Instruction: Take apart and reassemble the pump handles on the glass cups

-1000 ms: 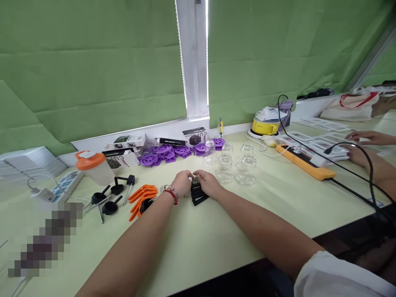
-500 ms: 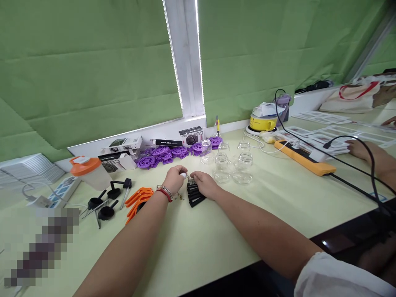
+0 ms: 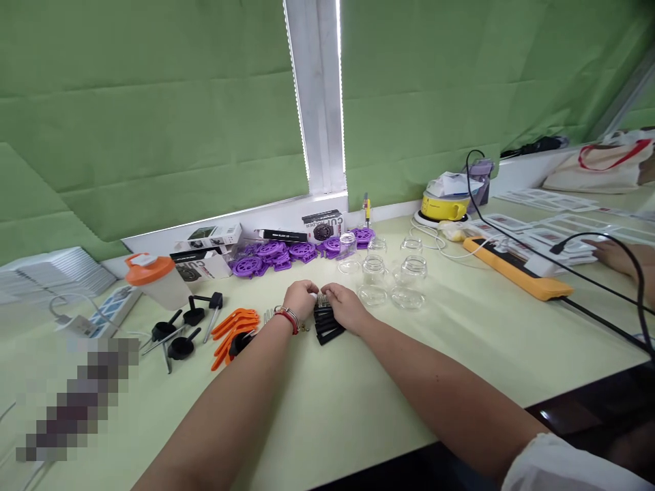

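Slim black plastic-looking bars, fanned beside the curled right grip, look light, stiff, best taken mid-length. Thin metal coils between it and the curled left grip likely flex. What either pinches, I cannot tell.

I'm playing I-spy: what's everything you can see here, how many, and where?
Springs: several, metallic, between hands
Black parts: several, black, by right hand
Glasses: five, clear, beyond right hand
Wheel-like parts: many, purple, near wall
Boxes: several, mostly black-and-white, near wall
Shaker: one, orange-lidded, left
Scoops: at least three, black, left
Bent pieces: several, orange, by left wrist
Pot: one, yellow, right rear
Power strips: two, white-blue left, orange right
Papers: many, white, right
Bag: one, cream, far right
Coverings: two, green, back
Table: one, pale green, underneath
Another person's arm: one, right edge
Left hand: one, at springs
Right hand: one, at springs
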### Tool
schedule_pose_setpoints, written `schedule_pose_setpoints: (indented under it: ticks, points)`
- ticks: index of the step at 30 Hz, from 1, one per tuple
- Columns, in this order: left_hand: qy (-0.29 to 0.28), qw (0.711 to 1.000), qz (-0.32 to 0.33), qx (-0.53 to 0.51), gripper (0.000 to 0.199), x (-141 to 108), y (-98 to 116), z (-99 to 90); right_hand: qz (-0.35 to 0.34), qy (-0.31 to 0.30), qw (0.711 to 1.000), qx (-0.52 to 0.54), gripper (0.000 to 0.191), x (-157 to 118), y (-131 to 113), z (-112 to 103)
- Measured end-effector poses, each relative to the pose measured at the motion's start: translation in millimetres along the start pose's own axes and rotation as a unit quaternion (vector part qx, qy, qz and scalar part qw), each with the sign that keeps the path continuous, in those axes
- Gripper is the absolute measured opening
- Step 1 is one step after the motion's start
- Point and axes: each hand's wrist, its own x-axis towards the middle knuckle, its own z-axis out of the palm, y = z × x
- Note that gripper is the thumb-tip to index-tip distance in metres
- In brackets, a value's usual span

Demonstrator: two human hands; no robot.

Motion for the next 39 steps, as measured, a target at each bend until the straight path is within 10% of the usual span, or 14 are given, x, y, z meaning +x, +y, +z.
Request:
schedule_pose_setpoints:
  ticks: [6, 10, 15, 23, 32, 39]
  points:
    - [-0.022, 0.999, 0.023, -0.035, 0.021, -4, 9, -6.3, 0.004, 0.001, 1.000, 0.003, 0.029, -2, 0, -1]
    - [-0.015, 0.999, 0.045, -0.015, 0.020, -30, 20, -63.5, 0.008, 0.003, 1.000, 0.008, 0.030, -5, 0, -3]
    - [0.095, 0.940, -0.030, 0.325, 0.021, -96, 6, -135.7, -0.090, 0.027, 0.995, -0.020, 0.031, -12, -13, 0]
    - [0.126, 0.962, -0.113, 0.216, 0.023, -145, -34, -107.0, -0.187, -0.071, 0.980, -0.006, 0.029, -41, -68, 34]
    - [0.029, 0.965, 0.108, 0.235, 0.033, -158, -48, -117.8, 0.103, -0.234, 0.959, 0.121, 0.028, -20, -106, 79]
    - [0.008, 0.971, 0.157, 0.178, 0.044, -159, -54, -120.8, 0.101, -0.259, 0.954, 0.111, 0.021, -5, -101, 89]
